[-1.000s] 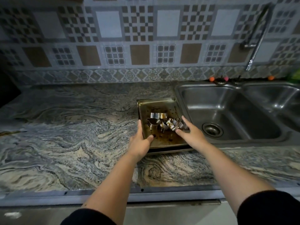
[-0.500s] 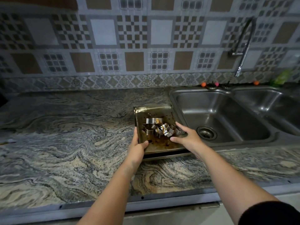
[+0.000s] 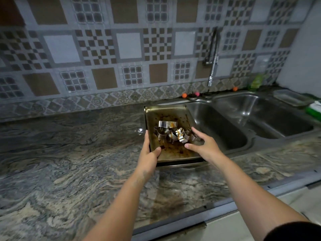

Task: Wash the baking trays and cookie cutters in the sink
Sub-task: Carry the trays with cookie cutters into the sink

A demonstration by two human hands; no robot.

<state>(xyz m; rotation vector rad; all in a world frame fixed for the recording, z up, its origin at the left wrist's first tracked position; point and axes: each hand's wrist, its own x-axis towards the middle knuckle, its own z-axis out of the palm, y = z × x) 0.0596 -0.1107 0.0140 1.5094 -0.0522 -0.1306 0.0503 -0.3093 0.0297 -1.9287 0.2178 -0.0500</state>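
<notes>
A greasy metal baking tray (image 3: pixel 166 113) sits on the counter against the left rim of the sink (image 3: pixel 217 126). Several shiny metal cookie cutters (image 3: pixel 172 132) lie in a heap in its middle. The edge of a second tray (image 3: pixel 180 164) shows beneath its near side. My left hand (image 3: pixel 149 155) grips the tray's near-left corner, thumb on top. My right hand (image 3: pixel 206 146) is at the tray's right rim, fingers spread around the heap's right side, thumb on the tray floor, holding nothing that I can see.
The marble-patterned counter (image 3: pixel 78 162) stretches left. A tall spring faucet (image 3: pixel 212 66) stands behind the double sink, with a second basin (image 3: pixel 271 115) further right. A green bottle (image 3: pixel 257 80), a clear container (image 3: pixel 290 97) and a green sponge (image 3: pixel 314 110) sit at the far right.
The view has shifted left and closer, so the sink sits further right. Both hands stay at the tray; my right hand's fingers have spread wider around the cutters.
</notes>
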